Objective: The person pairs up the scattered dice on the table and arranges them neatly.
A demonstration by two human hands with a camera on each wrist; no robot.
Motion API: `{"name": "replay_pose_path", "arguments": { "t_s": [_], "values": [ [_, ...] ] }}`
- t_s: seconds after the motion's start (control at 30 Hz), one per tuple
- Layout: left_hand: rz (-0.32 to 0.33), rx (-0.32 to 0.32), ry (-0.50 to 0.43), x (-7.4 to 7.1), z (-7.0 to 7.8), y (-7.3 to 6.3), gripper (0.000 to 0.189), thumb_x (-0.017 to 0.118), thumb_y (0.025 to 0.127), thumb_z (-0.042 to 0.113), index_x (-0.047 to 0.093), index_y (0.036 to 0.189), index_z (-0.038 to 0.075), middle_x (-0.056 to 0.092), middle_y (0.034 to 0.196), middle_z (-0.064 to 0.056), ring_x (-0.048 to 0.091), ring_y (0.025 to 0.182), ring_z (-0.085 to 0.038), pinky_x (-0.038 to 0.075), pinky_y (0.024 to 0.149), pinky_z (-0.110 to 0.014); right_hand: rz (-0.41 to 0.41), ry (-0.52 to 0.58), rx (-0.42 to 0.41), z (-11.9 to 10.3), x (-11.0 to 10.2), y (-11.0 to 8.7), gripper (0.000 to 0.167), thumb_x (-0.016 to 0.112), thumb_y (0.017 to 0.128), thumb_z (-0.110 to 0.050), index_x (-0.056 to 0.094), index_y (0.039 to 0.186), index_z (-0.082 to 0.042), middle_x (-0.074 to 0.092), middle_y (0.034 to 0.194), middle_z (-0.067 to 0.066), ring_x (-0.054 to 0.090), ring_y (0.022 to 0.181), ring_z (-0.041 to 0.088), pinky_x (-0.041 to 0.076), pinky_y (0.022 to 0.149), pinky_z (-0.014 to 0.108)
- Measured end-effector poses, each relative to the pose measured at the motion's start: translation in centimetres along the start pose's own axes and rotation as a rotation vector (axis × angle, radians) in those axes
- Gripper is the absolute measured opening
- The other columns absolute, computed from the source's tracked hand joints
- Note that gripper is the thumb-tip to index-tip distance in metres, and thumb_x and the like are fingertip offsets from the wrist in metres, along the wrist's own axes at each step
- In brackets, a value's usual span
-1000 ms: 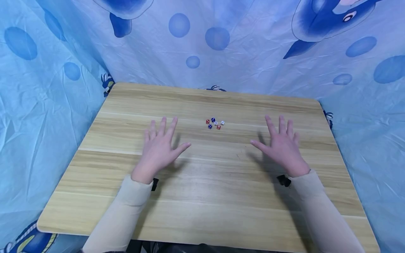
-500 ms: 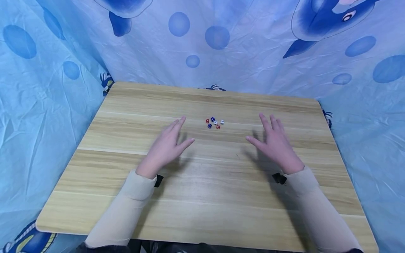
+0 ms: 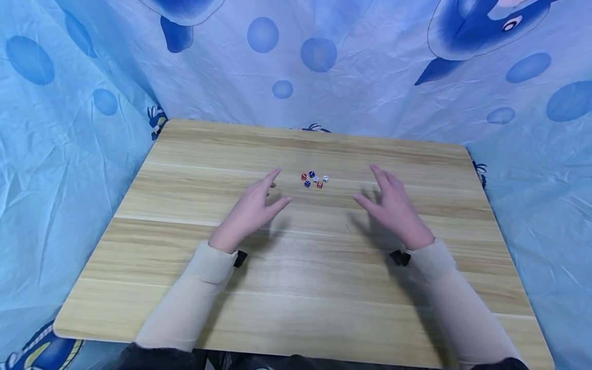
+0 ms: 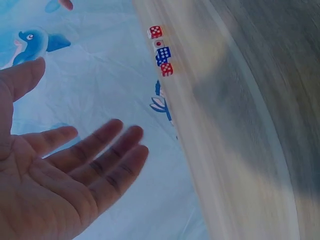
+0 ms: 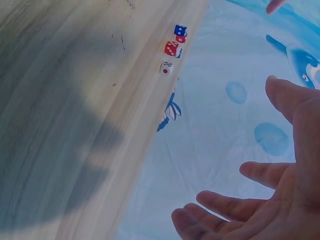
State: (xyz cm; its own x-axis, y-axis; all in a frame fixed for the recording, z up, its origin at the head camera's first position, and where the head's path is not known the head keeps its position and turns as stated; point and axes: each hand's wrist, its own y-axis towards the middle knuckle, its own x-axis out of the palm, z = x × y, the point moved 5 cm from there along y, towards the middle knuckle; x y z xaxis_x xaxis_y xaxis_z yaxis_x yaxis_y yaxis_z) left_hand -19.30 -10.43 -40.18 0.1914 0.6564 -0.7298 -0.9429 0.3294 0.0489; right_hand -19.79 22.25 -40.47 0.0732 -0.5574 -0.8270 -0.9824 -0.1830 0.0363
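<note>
Several small dice lie in a loose cluster toward the back middle of the table: a red die at the left, a blue die, a red die nearer the front and a white die at the right. Left of them, my left hand hovers above the wood, thumb apart from the fingers, holding nothing. On the other side my right hand is held likewise, a little farther from the dice. In the left wrist view a blue die sits between red ones. The right wrist view shows a white die.
The wooden table has rounded corners. A blue sheet printed with dolphins and bubbles hangs behind and at both sides. A small black device is at the right wrist, another at the left.
Both hands have moved inward toward the dice and turned so their palms face each other more. Their spread fingers have come closer together. The dice have stayed in place.
</note>
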Motion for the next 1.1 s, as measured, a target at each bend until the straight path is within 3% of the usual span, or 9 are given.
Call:
{"name": "replay_pose_path", "arguments": {
  "t_s": [0.1,0.27,0.43,0.53,0.7,1.1],
  "values": [
    [0.004,0.006,-0.029,0.2,0.0,0.6,0.08,0.066,0.099,0.044,0.026,0.161,0.013,0.06,0.129,-0.021,0.061,0.108,-0.035,0.052,0.091,-0.05,-0.008,0.004,0.005,0.0,0.3,0.2,0.093,0.062,0.093,-0.064,0.015,0.164,-0.026,0.021,0.163,0.023,0.017,0.147,0.045,0.022,0.11,0.069],
    [0.004,0.012,-0.05,0.4,-0.2,1.2,0.077,0.069,0.098,0.039,0.031,0.159,0.01,0.063,0.12,-0.019,0.062,0.093,-0.026,0.054,0.081,-0.043,-0.029,0.025,0.004,-0.3,1.0,0.7,0.092,0.062,0.093,-0.064,0.018,0.164,-0.024,0.025,0.161,0.023,0.021,0.146,0.045,0.025,0.11,0.068],
    [-0.028,0.016,-0.072,0.9,-0.4,1.9,0.073,0.069,0.099,0.035,0.035,0.157,0.008,0.066,0.114,-0.019,0.064,0.081,-0.02,0.055,0.074,-0.038,-0.046,0.045,0.003,-0.5,1.9,1.2,0.09,0.064,0.094,-0.06,0.02,0.164,-0.023,0.046,0.145,0.023,0.046,0.13,0.041,0.04,0.101,0.064],
    [-0.04,0.017,-0.086,1.2,-0.5,2.2,0.07,0.07,0.099,0.033,0.038,0.156,0.008,0.067,0.109,-0.014,0.064,0.078,-0.019,0.055,0.071,-0.036,-0.053,0.067,-0.001,-0.8,2.4,1.5,0.089,0.066,0.094,-0.058,0.021,0.163,-0.024,0.055,0.134,0.021,0.054,0.119,0.036,0.046,0.095,0.059],
    [-0.034,-0.003,-0.096,1.6,-0.7,2.9,0.067,0.07,0.098,0.034,0.042,0.154,0.009,0.066,0.105,-0.009,0.062,0.078,-0.02,0.053,0.068,-0.036,-0.059,0.127,-0.025,-1.4,3.1,1.9,0.085,0.07,0.095,-0.05,0.027,0.162,-0.021,0.06,0.129,0.021,0.059,0.111,0.031,0.05,0.092,0.052],
    [-0.053,-0.037,-0.142,2.8,-1.1,4.3,0.063,0.073,0.097,0.024,0.047,0.151,0.007,0.065,0.098,-0.006,0.06,0.07,-0.022,0.052,0.063,-0.037,-0.049,0.239,-0.039,-2.1,4.7,2.9,0.072,0.073,0.096,-0.039,0.042,0.155,-0.013,0.066,0.1,0.004,0.061,0.09,0.021,0.053,0.081,0.04]
  ]
}}
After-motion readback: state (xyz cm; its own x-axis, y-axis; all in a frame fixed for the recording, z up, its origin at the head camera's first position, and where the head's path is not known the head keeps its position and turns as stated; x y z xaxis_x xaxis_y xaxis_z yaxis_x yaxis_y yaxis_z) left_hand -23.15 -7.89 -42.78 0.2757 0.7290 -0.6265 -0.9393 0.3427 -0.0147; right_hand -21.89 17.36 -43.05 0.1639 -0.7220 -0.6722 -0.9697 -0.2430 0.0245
